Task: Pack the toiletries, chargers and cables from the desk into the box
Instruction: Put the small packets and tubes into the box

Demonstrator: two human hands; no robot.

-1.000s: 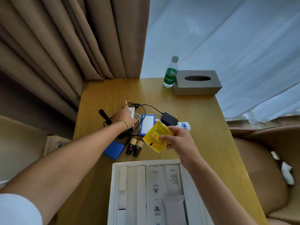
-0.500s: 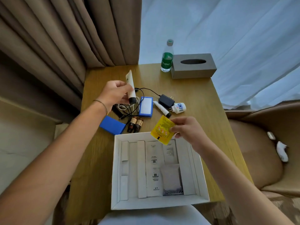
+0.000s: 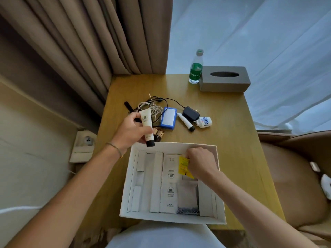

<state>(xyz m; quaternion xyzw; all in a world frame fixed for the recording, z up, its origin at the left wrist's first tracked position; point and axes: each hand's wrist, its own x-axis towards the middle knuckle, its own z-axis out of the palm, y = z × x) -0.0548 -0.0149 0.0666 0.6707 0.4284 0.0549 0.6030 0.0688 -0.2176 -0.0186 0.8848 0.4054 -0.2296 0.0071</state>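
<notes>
Yellow sachet (image 3: pixel 184 165), light, floppy, going into white box (image 3: pixel 172 218), right hand (image 3: pixel 200 162) pinching its edge. Left hand (image 3: pixel 131 131) clamping cream tube (image 3: pixel 146 126) mid-body, hovering over box's far rim; looking soft, squeezable, light.

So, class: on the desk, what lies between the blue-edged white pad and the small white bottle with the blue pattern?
In the head view, a white tube with a black cap and a black charger plug lie between the pad and the bottle.

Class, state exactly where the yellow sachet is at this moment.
In the head view, the yellow sachet is inside the white box, at its far right, pinched by the right hand.
</notes>
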